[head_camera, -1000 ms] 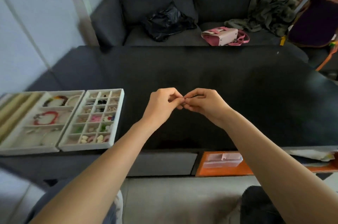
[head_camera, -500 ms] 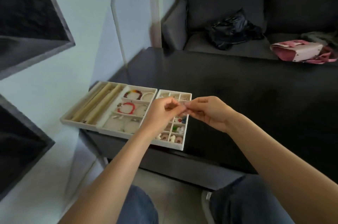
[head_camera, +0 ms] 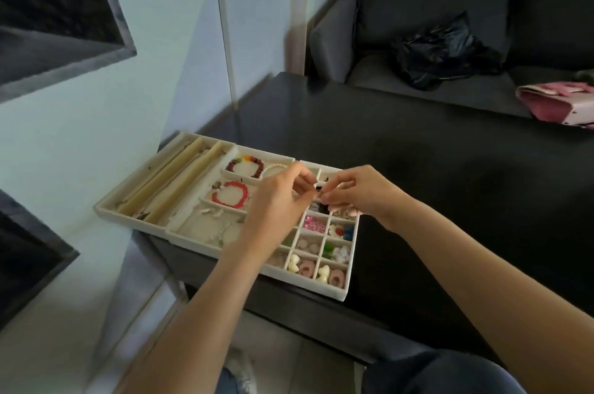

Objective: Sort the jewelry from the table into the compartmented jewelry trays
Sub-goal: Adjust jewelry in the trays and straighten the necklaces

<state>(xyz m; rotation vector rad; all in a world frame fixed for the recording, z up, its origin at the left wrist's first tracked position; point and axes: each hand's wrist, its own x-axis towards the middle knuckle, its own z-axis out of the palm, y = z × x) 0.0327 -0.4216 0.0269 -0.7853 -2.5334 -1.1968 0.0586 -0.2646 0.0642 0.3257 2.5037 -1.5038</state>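
Two white compartmented trays lie side by side at the black table's left edge. The small-grid tray [head_camera: 349, 268] holds earrings and small coloured pieces. The larger tray [head_camera: 180, 226] holds a red bracelet [head_camera: 230, 194], a dark beaded bracelet [head_camera: 246, 165] and ring rolls. My left hand [head_camera: 276, 200] and right hand [head_camera: 356, 191] hover over the grid tray's far cells, fingertips nearly meeting. Together they pinch a tiny piece of jewelry, too small to identify.
The black table [head_camera: 450, 200] stretches to the right. Behind it is a dark sofa with a black bag [head_camera: 440, 53] and a pink handbag [head_camera: 559, 101]. A pale wall and dark shelves [head_camera: 48, 24] are on the left.
My view has swung left and closer to the trays. Both hands, still pinching the small piece, have moved from the table's middle to above the grid tray.
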